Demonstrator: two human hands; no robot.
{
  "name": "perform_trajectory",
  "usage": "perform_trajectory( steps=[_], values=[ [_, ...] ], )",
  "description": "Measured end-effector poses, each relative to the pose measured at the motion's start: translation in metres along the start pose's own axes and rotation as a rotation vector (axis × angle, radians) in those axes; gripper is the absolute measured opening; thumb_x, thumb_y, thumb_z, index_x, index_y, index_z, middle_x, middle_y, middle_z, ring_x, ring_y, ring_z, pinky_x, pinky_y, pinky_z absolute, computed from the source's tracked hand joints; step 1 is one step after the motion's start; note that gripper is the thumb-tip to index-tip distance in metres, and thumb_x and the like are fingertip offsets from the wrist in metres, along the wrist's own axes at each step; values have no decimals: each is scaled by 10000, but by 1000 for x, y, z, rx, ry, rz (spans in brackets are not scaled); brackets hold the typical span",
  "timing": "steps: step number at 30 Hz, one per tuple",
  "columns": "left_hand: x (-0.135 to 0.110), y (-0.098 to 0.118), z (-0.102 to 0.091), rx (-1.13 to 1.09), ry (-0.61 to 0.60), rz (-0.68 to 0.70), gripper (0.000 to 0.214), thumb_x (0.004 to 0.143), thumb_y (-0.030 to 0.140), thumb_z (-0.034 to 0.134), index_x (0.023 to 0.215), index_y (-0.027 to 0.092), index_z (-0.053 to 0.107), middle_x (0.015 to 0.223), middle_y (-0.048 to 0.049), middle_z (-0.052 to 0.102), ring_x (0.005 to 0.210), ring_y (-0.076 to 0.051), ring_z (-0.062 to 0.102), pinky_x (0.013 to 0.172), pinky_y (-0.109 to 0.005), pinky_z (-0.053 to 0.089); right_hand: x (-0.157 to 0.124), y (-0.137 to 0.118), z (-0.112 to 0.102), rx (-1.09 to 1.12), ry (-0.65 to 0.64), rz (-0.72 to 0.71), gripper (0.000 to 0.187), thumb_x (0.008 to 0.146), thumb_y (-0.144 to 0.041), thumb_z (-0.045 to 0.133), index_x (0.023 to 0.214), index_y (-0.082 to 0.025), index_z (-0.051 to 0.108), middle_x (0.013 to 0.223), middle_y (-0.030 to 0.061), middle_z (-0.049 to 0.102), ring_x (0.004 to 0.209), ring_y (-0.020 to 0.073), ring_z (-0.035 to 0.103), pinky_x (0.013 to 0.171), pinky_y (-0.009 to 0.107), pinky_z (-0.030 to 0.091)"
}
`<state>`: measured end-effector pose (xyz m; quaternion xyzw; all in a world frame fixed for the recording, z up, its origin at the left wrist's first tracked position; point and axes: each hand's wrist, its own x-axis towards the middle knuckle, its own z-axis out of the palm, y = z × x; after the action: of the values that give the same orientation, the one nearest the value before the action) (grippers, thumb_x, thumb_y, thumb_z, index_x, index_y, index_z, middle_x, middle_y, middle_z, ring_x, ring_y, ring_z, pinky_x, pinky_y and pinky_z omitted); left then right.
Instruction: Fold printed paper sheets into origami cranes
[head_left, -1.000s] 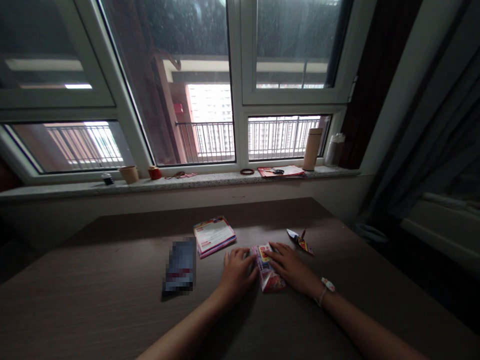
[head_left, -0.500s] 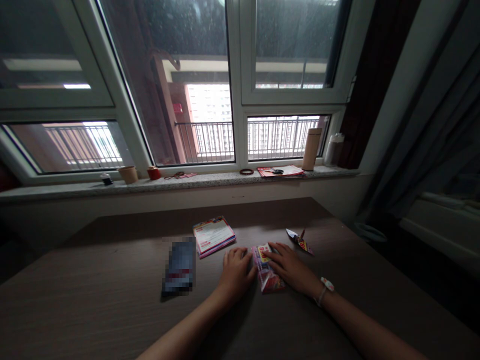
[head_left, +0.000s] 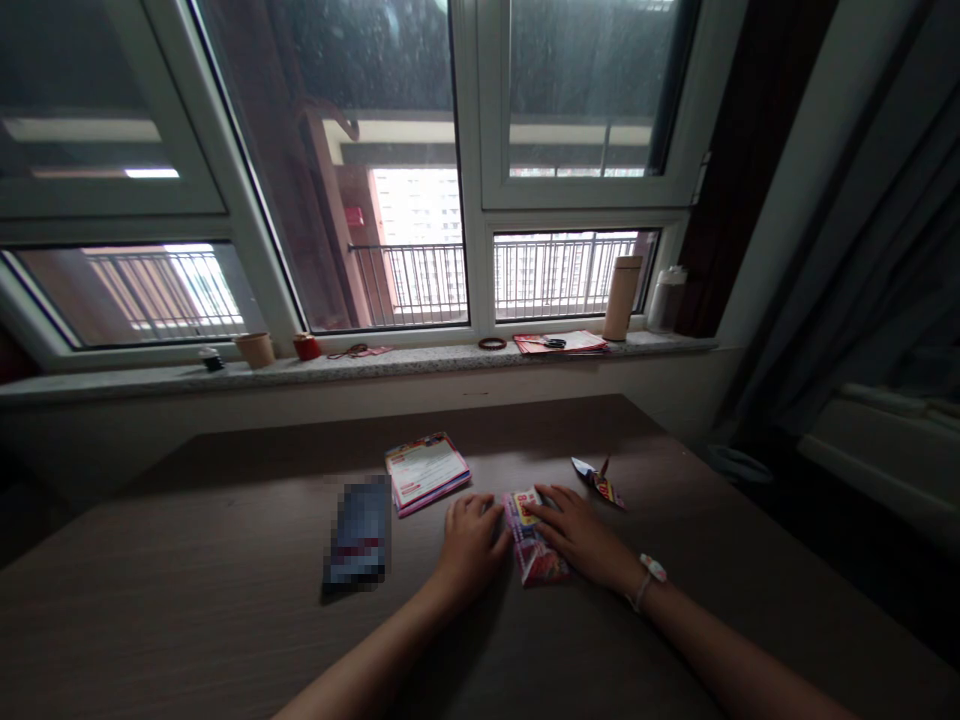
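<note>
Window, from my head view: a pale-framed window (head_left: 474,120) looks onto a railing (head_left: 420,280) and bright buildings.
Sill: along the speckled ledge (head_left: 420,360) stand a brown cup (head_left: 256,350), a small red item (head_left: 307,347), a dark ring (head_left: 492,343), papers (head_left: 589,342) with scissors (head_left: 553,343) on top, a tan bottle (head_left: 622,298) and a clear one.
Table: dark brown wood (head_left: 187,560), under both my forearms.
Folded paper: the colourful printed piece (head_left: 541,562) lies flat on the table between my hands.
Right hand: mine (head_left: 581,525) rests on its right side, palm down, fingers a little spread; a bracelet (head_left: 651,575) circles the wrist.
Left hand: mine (head_left: 471,540) sits just beside its left edge, fingers loosely bent, thumb apart; whether the thumb touches, I cannot tell.
Printed stack: these sheets (head_left: 429,472) lie beyond my left hand, near a pixelated dark blue item (head_left: 360,535).
Pointed scrap: a small folded piece (head_left: 600,485) lies beyond my right hand.
</note>
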<state>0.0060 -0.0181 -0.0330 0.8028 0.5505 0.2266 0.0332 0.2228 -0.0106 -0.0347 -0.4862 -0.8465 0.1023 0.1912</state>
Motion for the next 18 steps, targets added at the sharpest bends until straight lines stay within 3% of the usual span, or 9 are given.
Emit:
perform_trajectory(
  steps=[18],
  values=[
    [2, -1, 0, -43, -23, -55, 360, 824, 327, 623, 1171, 231, 636, 1283, -53, 584, 1241, -284, 417, 1078, -449, 323, -1, -3, -1, -24, 12, -4, 416, 972, -463, 361, 1346, -347, 502, 1464, 34, 423, 1341, 253, 356, 1124, 451, 296]
  ],
)
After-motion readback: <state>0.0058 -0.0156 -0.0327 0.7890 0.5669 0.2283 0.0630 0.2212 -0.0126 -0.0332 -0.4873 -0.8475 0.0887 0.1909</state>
